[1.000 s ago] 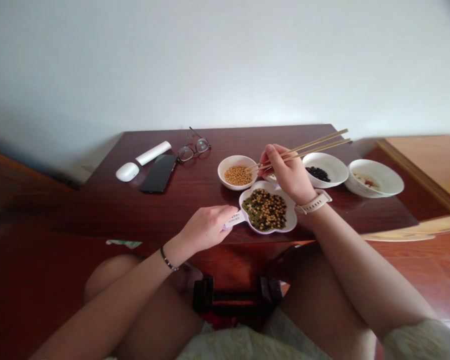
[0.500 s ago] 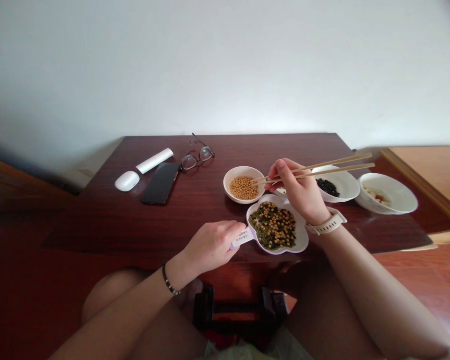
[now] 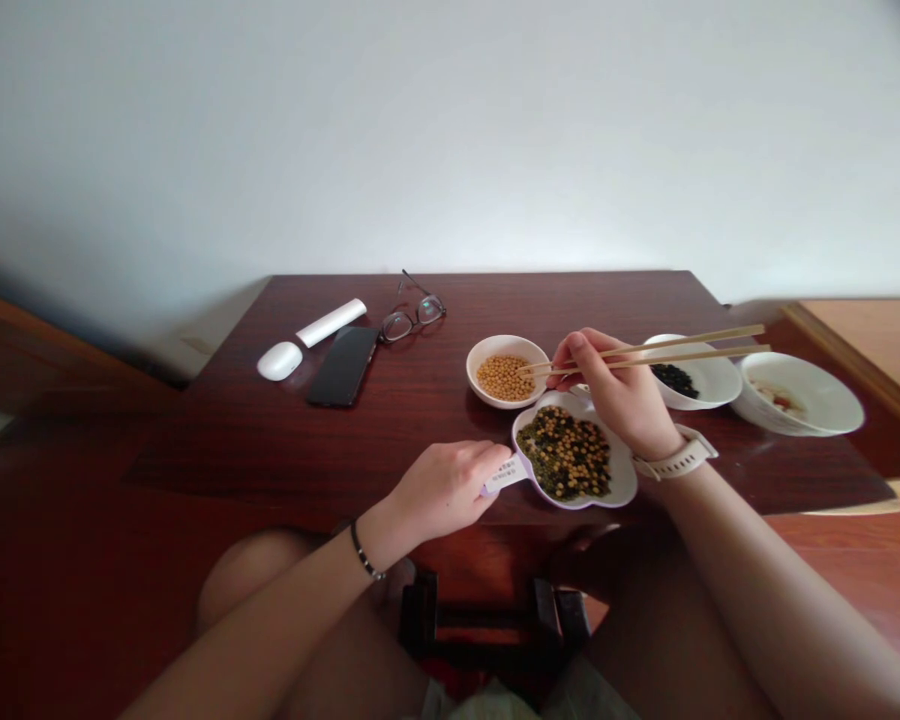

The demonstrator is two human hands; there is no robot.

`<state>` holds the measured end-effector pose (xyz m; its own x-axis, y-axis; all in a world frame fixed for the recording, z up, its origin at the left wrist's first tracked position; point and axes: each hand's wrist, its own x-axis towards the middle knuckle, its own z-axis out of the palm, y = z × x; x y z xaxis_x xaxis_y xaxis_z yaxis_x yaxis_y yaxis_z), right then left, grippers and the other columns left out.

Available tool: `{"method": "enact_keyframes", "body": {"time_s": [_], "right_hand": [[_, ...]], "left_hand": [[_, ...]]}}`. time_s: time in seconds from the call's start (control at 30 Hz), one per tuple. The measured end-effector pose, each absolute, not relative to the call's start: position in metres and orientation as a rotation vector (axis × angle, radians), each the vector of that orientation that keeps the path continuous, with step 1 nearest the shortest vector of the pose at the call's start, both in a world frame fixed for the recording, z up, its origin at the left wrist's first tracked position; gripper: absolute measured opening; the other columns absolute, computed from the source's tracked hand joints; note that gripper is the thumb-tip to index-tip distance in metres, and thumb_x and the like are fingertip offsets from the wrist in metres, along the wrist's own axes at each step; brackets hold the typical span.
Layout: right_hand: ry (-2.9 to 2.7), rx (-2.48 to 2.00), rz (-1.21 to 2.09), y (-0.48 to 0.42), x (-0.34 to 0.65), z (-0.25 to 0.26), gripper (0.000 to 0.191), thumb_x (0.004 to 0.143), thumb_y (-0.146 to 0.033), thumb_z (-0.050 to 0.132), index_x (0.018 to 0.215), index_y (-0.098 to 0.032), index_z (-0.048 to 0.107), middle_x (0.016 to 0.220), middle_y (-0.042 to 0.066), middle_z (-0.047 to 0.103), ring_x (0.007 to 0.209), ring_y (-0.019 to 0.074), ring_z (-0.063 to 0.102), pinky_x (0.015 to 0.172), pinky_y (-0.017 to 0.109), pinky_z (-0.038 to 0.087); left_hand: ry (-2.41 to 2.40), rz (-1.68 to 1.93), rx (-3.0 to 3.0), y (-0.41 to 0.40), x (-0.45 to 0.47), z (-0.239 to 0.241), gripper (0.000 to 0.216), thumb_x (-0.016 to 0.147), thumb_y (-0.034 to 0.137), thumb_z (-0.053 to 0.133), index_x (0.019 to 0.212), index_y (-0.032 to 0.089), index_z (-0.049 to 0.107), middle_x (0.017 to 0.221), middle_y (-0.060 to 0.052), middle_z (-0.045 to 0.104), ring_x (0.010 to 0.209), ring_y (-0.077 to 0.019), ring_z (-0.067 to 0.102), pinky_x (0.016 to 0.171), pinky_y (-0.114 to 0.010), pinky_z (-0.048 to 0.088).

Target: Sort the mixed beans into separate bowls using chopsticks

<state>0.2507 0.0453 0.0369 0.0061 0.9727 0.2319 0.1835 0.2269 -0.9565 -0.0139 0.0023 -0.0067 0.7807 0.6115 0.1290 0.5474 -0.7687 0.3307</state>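
evenly, yellow soybeans [image 3: 570,450] speckle dark seaweed [image 3: 538,442]

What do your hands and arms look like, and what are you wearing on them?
Both arms are bare, with no sleeves in view, and neither the right hand nor the left hand wears gloves. The right wrist has a wristwatch with a wide, pale cream strap. The left wrist has a thin, dark bracelet.

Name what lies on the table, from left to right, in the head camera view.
white mouse → black smartphone → glasses → bowl of yellow beans → flower-shaped dish → bowl of dark flakes → bowl with reddish residue
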Motion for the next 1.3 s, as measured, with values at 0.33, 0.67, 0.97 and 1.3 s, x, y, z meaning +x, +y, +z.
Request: {"method": "enact_keyframes", "body": {"time_s": [0.33,0.67,0.97,1.3], "right_hand": [[-1.477,-1.258,0.798,0.043,0.258,0.034,0.046,0.099,-0.063,0.071,0.101,-0.017,0.077,0.093,0.008,0.079,0.077,0.0151,0.076,0.066,0.023,0.061],[-0.91,-1.122,0.954,-0.02,0.273,0.041,0.04,0.1,-0.059,0.072,0.095,-0.02,0.08,0.095,0.008,0.077,0.08,0.0169,0.079,0.067,0.023,0.065],[-0.625,-1.003,0.952,-0.052,0.33,-0.023,0.047,0.085,-0.062,0.086,0.085,-0.017,0.073,0.084,0.002,0.07,0.065,0.0102,0.068,0.058,0.019,0.062],[-0.609,-0.941,0.955,-0.045,0.333,-0.033,0.044,0.087,-0.057,0.086,0.086,-0.017,0.069,0.089,0.0,0.068,0.07,0.0066,0.064,0.06,0.016,0.06]], "left_hand": [[0.905,0.369,2.687,0.003,-0.013,-0.008,0.022,0.098,0.019,0.067,0.119,0.022,0.063,0.11,-0.003,0.078,0.098,-0.0208,0.076,0.077,-0.031,0.055],[0.905,0.4,2.654,0.004,-0.012,-0.007,0.016,0.104,0.026,0.061,0.119,0.022,0.067,0.113,-0.004,0.079,0.1,-0.0218,0.078,0.08,-0.031,0.055],[0.93,0.442,2.721,0.007,-0.01,-0.009,0.036,0.109,0.057,0.055,0.109,0.022,0.066,0.1,-0.003,0.079,0.087,-0.0217,0.077,0.071,-0.031,0.045],[0.928,0.448,2.688,0.009,-0.012,-0.01,0.033,0.111,0.054,0.052,0.108,0.024,0.063,0.098,-0.002,0.077,0.087,-0.0206,0.076,0.071,-0.03,0.041]]}}
